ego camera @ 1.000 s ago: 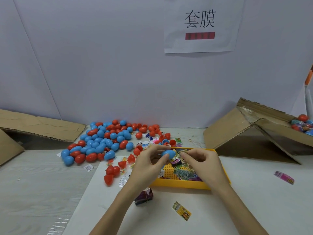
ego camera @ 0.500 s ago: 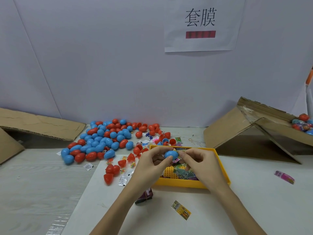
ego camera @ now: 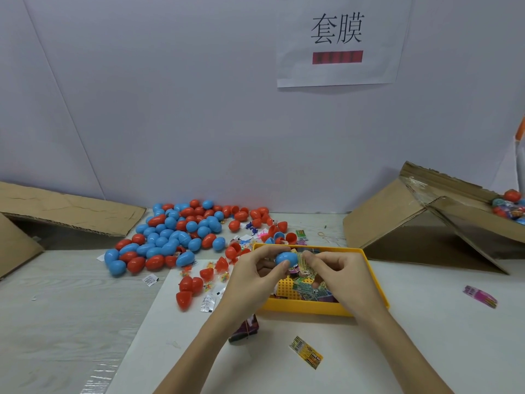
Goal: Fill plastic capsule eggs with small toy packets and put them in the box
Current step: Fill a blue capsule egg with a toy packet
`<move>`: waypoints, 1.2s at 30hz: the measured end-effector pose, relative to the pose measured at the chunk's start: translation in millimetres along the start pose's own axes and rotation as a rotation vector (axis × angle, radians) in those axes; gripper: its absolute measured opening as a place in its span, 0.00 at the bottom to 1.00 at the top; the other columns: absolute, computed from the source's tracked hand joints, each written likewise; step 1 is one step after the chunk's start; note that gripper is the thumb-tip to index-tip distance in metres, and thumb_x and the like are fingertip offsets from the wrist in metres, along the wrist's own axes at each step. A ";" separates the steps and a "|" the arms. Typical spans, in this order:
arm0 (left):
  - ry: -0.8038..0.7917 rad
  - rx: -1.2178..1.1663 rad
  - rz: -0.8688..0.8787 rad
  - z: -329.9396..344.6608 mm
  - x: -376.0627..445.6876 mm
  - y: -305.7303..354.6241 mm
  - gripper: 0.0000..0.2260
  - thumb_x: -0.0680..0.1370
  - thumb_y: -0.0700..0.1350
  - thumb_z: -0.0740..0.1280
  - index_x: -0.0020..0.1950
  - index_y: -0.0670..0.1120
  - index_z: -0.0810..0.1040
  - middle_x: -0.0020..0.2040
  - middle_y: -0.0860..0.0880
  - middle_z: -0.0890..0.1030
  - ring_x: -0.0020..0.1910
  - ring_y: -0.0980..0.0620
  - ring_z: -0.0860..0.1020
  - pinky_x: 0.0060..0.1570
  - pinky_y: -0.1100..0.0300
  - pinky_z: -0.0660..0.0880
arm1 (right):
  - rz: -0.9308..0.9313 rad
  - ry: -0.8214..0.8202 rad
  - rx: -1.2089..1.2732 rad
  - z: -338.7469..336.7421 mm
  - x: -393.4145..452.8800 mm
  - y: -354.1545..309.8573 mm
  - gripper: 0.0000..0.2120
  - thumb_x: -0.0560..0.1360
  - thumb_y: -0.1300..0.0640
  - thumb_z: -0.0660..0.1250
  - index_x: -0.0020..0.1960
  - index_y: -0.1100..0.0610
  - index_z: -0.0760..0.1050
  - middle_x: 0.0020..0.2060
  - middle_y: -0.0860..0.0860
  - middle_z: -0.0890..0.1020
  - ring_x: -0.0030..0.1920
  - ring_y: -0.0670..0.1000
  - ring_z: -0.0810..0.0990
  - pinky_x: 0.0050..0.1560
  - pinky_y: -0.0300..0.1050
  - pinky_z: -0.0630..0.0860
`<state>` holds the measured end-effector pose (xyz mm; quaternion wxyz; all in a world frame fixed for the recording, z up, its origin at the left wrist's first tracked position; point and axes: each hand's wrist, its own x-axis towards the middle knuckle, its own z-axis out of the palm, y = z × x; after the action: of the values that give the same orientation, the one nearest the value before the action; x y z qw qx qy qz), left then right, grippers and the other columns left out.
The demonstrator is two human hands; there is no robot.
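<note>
My left hand (ego camera: pixel 252 275) pinches a blue capsule egg half (ego camera: pixel 285 258) between thumb and fingers, over the yellow tray (ego camera: pixel 377 282). My right hand (ego camera: pixel 338 275) pinches a small printed toy packet (ego camera: pixel 303 261) and holds it against the egg's open side. The tray holds several more packets (ego camera: pixel 308 291). A pile of blue and red eggs (ego camera: pixel 170 234) lies at the back left. The cardboard box (ego camera: pixel 443 220) at the right holds finished eggs (ego camera: pixel 510 206) at the frame's edge.
Loose red egg halves (ego camera: pixel 189 291) and small sachets lie left of the tray. A packet bundle (ego camera: pixel 244 328) sits under my left wrist, one packet (ego camera: pixel 306 352) in front, a pink one (ego camera: pixel 480 296) at right. A flattened cardboard flap (ego camera: pixel 56 210) lies at far left.
Both hands have come closer together and risen slightly. The packet in my right hand has moved left up against the blue egg half.
</note>
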<state>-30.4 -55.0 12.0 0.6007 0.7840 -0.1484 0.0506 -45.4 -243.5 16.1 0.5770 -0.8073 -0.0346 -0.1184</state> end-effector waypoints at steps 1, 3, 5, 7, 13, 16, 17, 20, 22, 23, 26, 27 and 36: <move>0.000 -0.001 0.000 -0.1 -0.2 0.1 0.13 0.79 0.44 0.72 0.64 0.50 0.81 0.51 0.53 0.86 0.49 0.56 0.85 0.53 0.56 0.83 | 0.003 0.005 -0.007 0.3 0.0 0.3 0.18 0.72 0.37 0.67 0.46 0.49 0.87 0.31 0.49 0.85 0.37 0.49 0.85 0.45 0.45 0.82; 0.001 -0.006 0.002 0.2 -0.5 0.5 0.13 0.79 0.44 0.72 0.64 0.49 0.81 0.51 0.52 0.86 0.49 0.55 0.85 0.53 0.57 0.83 | -0.002 0.015 -0.022 0.7 0.1 2.0 0.16 0.74 0.39 0.68 0.46 0.50 0.86 0.31 0.50 0.85 0.36 0.50 0.85 0.44 0.44 0.82; 0.004 -0.012 0.005 0.8 -0.8 0.9 0.13 0.79 0.44 0.72 0.64 0.49 0.81 0.51 0.52 0.86 0.49 0.55 0.85 0.53 0.57 0.83 | -0.004 0.034 -0.029 -0.1 1.3 3.9 0.12 0.76 0.43 0.70 0.46 0.51 0.86 0.32 0.50 0.85 0.34 0.49 0.84 0.43 0.44 0.81; 0.005 -0.020 0.006 1.3 -1.1 1.2 0.13 0.79 0.44 0.72 0.63 0.50 0.81 0.51 0.52 0.86 0.49 0.54 0.85 0.52 0.57 0.83 | 0.007 0.062 -0.039 -1.5 2.2 5.3 0.13 0.77 0.44 0.70 0.45 0.52 0.86 0.31 0.50 0.85 0.33 0.49 0.84 0.42 0.43 0.80; -0.012 -0.028 0.007 2.1 -1.7 1.2 0.13 0.79 0.44 0.72 0.63 0.50 0.81 0.52 0.52 0.86 0.49 0.54 0.85 0.51 0.59 0.83 | 0.039 0.063 -0.072 -0.6 1.5 5.8 0.21 0.73 0.35 0.63 0.43 0.50 0.85 0.28 0.50 0.84 0.33 0.49 0.84 0.37 0.40 0.79; -0.027 -0.006 0.013 3.0 -1.5 0.6 0.12 0.80 0.45 0.71 0.63 0.52 0.81 0.52 0.53 0.85 0.49 0.55 0.85 0.50 0.61 0.82 | 0.022 0.055 -0.084 1.7 2.2 6.8 0.21 0.75 0.35 0.62 0.42 0.49 0.85 0.30 0.48 0.85 0.33 0.49 0.84 0.41 0.43 0.81; -0.028 -0.003 0.012 3.2 -1.4 0.7 0.12 0.80 0.45 0.71 0.63 0.53 0.81 0.52 0.53 0.85 0.49 0.55 0.85 0.50 0.61 0.82 | 0.017 0.058 -0.086 2.0 2.3 7.3 0.21 0.75 0.36 0.62 0.42 0.49 0.85 0.30 0.48 0.85 0.33 0.49 0.84 0.42 0.45 0.82; -0.033 -0.029 0.016 3.1 -1.7 0.1 0.11 0.80 0.43 0.71 0.62 0.52 0.82 0.52 0.53 0.86 0.49 0.55 0.85 0.49 0.62 0.82 | -0.013 0.058 -0.087 1.7 2.2 8.7 0.20 0.77 0.37 0.62 0.41 0.49 0.84 0.29 0.46 0.84 0.31 0.47 0.83 0.40 0.43 0.80; -0.040 -0.036 0.021 3.1 -2.0 0.2 0.12 0.80 0.43 0.71 0.63 0.51 0.82 0.52 0.53 0.86 0.49 0.55 0.85 0.49 0.62 0.82 | -0.028 0.041 -0.103 2.0 1.5 8.7 0.20 0.77 0.37 0.63 0.41 0.49 0.85 0.28 0.46 0.83 0.31 0.46 0.83 0.39 0.39 0.77; -0.042 -0.032 0.024 3.3 -2.2 0.1 0.12 0.80 0.43 0.71 0.63 0.51 0.81 0.53 0.53 0.86 0.49 0.55 0.85 0.49 0.62 0.82 | -0.034 0.031 -0.111 2.6 1.1 8.4 0.19 0.77 0.37 0.63 0.41 0.48 0.85 0.29 0.45 0.84 0.32 0.46 0.83 0.38 0.37 0.77; -0.035 -0.023 0.024 4.3 -2.3 -0.4 0.15 0.79 0.44 0.72 0.65 0.49 0.80 0.55 0.53 0.84 0.51 0.55 0.85 0.52 0.60 0.82 | -0.036 0.008 -0.119 4.9 -0.4 5.8 0.17 0.75 0.37 0.65 0.46 0.47 0.86 0.34 0.40 0.85 0.34 0.43 0.85 0.35 0.32 0.78; -0.030 -0.027 0.022 4.4 -2.3 -0.4 0.14 0.79 0.43 0.72 0.65 0.49 0.80 0.55 0.52 0.84 0.51 0.55 0.84 0.52 0.59 0.82 | -0.037 0.002 -0.110 5.2 -0.8 5.1 0.16 0.75 0.37 0.66 0.48 0.47 0.86 0.36 0.40 0.86 0.36 0.43 0.85 0.36 0.33 0.79; -0.019 -0.012 0.027 2.4 -1.2 -2.6 0.12 0.79 0.45 0.72 0.63 0.50 0.82 0.52 0.55 0.86 0.50 0.55 0.85 0.54 0.55 0.83 | -0.122 0.025 -0.086 6.4 -1.5 5.2 0.07 0.76 0.48 0.74 0.53 0.41 0.85 0.44 0.37 0.86 0.50 0.38 0.84 0.49 0.36 0.82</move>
<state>-31.0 -56.5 8.7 0.6033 0.7787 -0.1647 0.0503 -44.9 -239.1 8.9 0.5340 -0.8262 -0.0714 -0.1648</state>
